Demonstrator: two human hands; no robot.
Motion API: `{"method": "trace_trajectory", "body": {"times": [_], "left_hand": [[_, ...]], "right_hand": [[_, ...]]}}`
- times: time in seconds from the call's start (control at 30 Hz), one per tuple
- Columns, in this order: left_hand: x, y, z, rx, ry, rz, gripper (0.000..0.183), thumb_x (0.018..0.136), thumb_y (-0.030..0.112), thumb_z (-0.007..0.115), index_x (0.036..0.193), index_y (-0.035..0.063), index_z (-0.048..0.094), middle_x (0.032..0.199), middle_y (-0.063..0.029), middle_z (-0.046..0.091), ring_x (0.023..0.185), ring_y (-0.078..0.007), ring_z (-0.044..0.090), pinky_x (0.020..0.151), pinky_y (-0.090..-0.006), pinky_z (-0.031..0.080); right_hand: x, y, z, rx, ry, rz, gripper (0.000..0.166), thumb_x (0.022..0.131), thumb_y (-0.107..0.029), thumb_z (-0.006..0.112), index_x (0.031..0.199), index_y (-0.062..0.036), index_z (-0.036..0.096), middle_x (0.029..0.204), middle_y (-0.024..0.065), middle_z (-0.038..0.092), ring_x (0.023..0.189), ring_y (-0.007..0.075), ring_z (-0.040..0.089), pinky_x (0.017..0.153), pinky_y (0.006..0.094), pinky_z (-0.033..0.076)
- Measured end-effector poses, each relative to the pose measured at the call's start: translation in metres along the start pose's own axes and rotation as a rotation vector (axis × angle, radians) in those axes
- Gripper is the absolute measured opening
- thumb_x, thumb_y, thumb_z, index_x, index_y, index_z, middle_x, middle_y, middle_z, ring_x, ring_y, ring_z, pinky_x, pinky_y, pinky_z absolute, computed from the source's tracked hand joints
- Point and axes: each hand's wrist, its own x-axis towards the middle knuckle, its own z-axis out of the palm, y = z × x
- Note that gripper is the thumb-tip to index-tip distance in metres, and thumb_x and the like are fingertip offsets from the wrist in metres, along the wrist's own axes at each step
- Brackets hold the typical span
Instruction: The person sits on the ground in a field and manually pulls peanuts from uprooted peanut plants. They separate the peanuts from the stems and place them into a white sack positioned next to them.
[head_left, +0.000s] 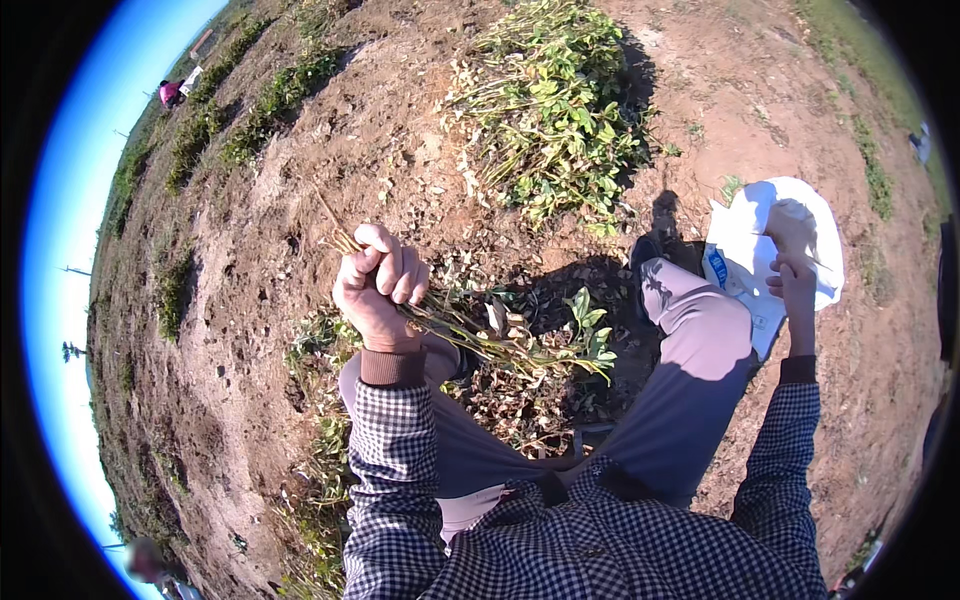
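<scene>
My left hand (381, 283) is closed around a bundle of thin plant stems (472, 334). Thin, brown, root-like ends poke out beyond the thumb side, and a few green leaves hang at the other end, between my knees. To the right, my right hand (793, 279) is over the open mouth of a white woven sack (814, 199). Its fingers are partly curled, and whether anything is between them cannot be made out. The sack stands on the soil beside my right knee and bears blue printing.
A large heap of leafy plants (559, 112) lies ahead. Dry leaves (517, 405) litter the ground between my legs, and more plants (322, 480) lie along my left side. Plant rows (277, 112) cross the bare soil. Far left, a person in pink (171, 93) is in the field.
</scene>
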Motion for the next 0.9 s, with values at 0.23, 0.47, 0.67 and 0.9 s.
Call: {"method": "trace_trajectory", "body": {"times": [0.23, 0.47, 0.67, 0.9], "left_hand": [[-0.085, 0.197, -0.026, 0.465, 0.34, 0.451, 0.018, 0.094, 0.008, 0.037, 0.094, -0.0013, 0.052, 0.058, 0.0041, 0.03, 0.047, -0.0059, 0.027, 0.041, -0.0213, 0.029], [-0.34, 0.348, -0.175, 1.487, 1.522, -0.38, 0.037, 0.079, 0.039, 0.067, 0.083, 0.004, 0.056, 0.068, -0.0042, 0.054, 0.06, -0.0152, 0.05, 0.055, -0.0352, 0.043], [-0.206, 0.246, -0.147, 2.288, 0.448, -0.942, 0.034, 0.087, 0.025, 0.061, 0.103, -0.006, 0.061, 0.093, -0.0159, 0.066, 0.073, -0.0209, 0.06, 0.068, -0.0342, 0.051], [0.031, -0.114, -0.147, 1.32, -0.969, -1.141, 0.027, 0.092, 0.022, 0.048, 0.081, -0.0019, 0.053, 0.072, -0.0182, 0.058, 0.067, -0.034, 0.059, 0.059, -0.0422, 0.047]], "right_hand": [[-0.063, -0.089, 0.068, 0.194, -0.378, -0.407, 0.019, 0.093, -0.011, 0.051, 0.105, 0.001, 0.06, 0.081, 0.0031, 0.063, 0.065, 0.0086, 0.057, 0.058, 0.0215, 0.046], [-0.049, -0.134, 0.098, -0.035, -0.561, -0.594, 0.02, 0.091, -0.014, 0.053, 0.1, 0.0021, 0.06, 0.075, 0.0062, 0.061, 0.065, 0.013, 0.058, 0.06, 0.0271, 0.047], [0.039, -0.126, 0.152, -0.475, -0.792, -0.829, 0.023, 0.091, -0.016, 0.053, 0.103, 0.0033, 0.06, 0.08, 0.0076, 0.061, 0.066, 0.0144, 0.06, 0.06, 0.0267, 0.049], [0.242, 0.026, 0.296, -0.747, -0.945, -0.847, 0.028, 0.093, -0.026, 0.051, 0.106, -0.0032, 0.06, 0.099, 0.0128, 0.061, 0.093, 0.0289, 0.059, 0.08, 0.0372, 0.048]]}}
